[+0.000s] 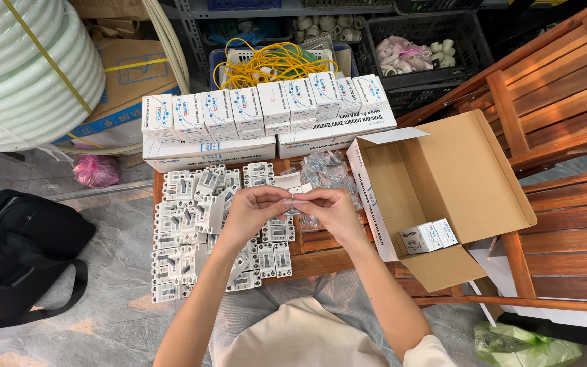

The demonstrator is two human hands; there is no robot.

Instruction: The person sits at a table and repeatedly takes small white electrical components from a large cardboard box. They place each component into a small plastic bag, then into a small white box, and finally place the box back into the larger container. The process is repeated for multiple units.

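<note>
Head view, only one I have. My left hand (251,212) and right hand (331,209) are raised together over the middle of the wooden surface (321,261), fingertips meeting on a small clear plastic packet (292,202); both hands are pinched onto it, left from the left end, right from the right end. What the packet holds is too small to tell.

Under and left of the hands lies a spread of white circuit breakers (188,234), loose, flat, touching one another, covering the left half of the surface. Just behind the hands sits a heap of more clear packets (326,170).

At the far edge, two long white cartons (208,151) lie side by side, with a row of small white boxes (266,103) standing upright on top.

Right of the hands, an open brown cardboard box (443,177) lies on its side, flaps out; two small white boxes (429,236) sit in its near corner.

Yellow cable (276,61) coiled in a crate behind the row. Black bag (15,251) on the floor at left, ribbed white hose coil (25,68) top left, wooden chairs (558,102) at right.
</note>
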